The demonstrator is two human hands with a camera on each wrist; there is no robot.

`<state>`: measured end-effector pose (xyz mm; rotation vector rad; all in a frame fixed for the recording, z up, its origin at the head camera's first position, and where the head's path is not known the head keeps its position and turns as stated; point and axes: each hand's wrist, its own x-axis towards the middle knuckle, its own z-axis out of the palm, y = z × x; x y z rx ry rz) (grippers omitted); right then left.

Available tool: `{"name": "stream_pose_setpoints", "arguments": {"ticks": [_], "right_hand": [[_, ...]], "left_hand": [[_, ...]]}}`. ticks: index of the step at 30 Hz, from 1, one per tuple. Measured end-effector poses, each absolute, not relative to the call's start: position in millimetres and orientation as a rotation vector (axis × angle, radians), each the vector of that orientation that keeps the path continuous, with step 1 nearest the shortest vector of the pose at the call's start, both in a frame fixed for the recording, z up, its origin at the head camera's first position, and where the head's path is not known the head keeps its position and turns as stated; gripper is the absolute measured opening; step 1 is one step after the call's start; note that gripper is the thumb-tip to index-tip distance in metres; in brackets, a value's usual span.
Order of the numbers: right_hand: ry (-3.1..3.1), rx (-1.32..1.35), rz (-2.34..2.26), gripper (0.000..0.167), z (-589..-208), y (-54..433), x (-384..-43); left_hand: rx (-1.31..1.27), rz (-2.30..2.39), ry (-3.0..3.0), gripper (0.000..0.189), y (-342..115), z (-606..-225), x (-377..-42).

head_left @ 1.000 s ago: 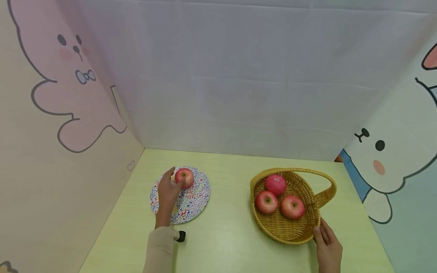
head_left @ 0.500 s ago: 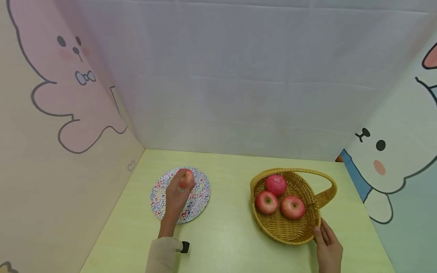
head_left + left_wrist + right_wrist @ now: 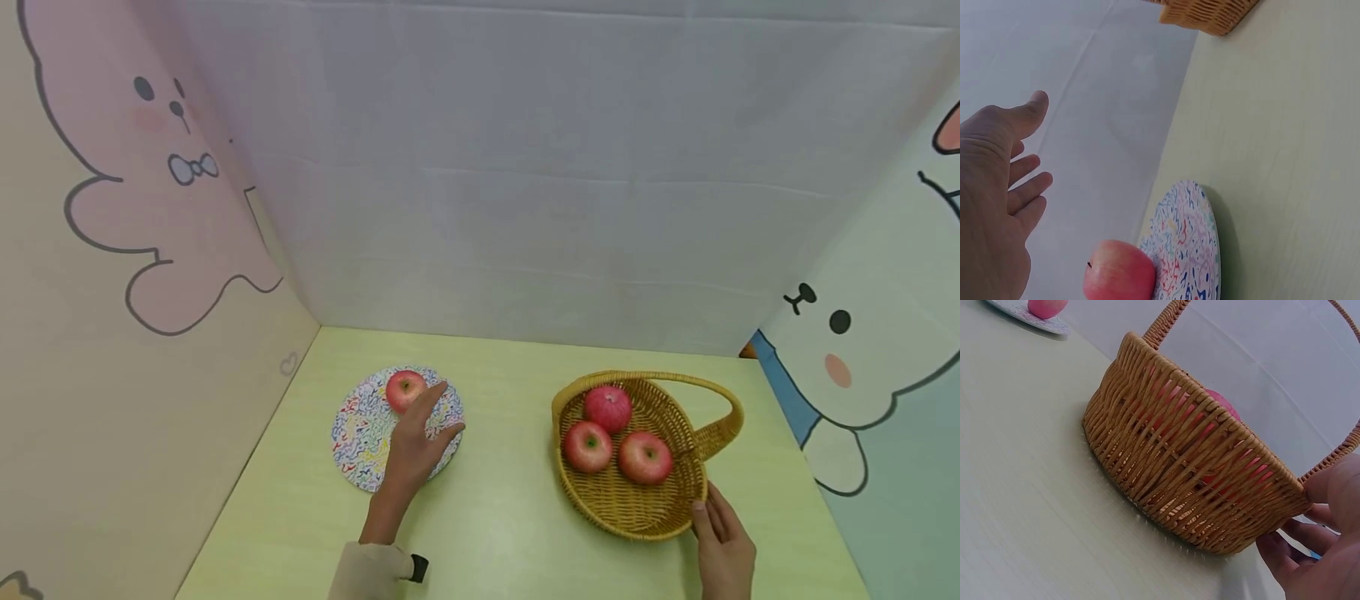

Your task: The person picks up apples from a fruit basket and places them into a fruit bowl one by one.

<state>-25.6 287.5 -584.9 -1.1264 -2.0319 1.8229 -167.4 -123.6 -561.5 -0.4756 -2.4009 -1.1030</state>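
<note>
My left hand (image 3: 415, 437) hovers over the right part of a speckled, multicoloured round plate (image 3: 360, 442), thumb and fingers spread and holding nothing. One red apple (image 3: 403, 390) rests on the plate, just beyond the hand; in the left wrist view a gap shows between that apple (image 3: 1119, 272) and the palm. My right hand (image 3: 725, 550) grips the near right side of a woven basket (image 3: 630, 521) that has an arched handle. In the right wrist view the thumb lies at the basket's rim, with fingers against the outer wall. Three red apples (image 3: 645, 457) lie inside the basket.
A pale yellow-green table (image 3: 510, 467) carries the plate on the left and the basket on the right. White cloth (image 3: 495, 183) closes off the back. Side panels with cartoon animals (image 3: 187, 250) stand at left and right.
My left hand has let go of the apple on the plate and drawn back toward the right and nearer me. The right hand stays on the basket.
</note>
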Motion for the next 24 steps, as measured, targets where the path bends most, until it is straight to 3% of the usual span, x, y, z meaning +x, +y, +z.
{"name": "stream_pose_setpoints", "arguments": {"ticks": [11, 24], "right_hand": [[-2.049, -1.152, 1.823, 0.060, -585, 288, -26], [-2.041, -1.126, 1.845, 0.061, -583, 289, -24]], "left_hand": [[-0.604, -1.108, -2.440, 0.088, -93, -564, -151], [-0.699, -1.253, -2.492, 0.089, -63, -566, -122]]}}
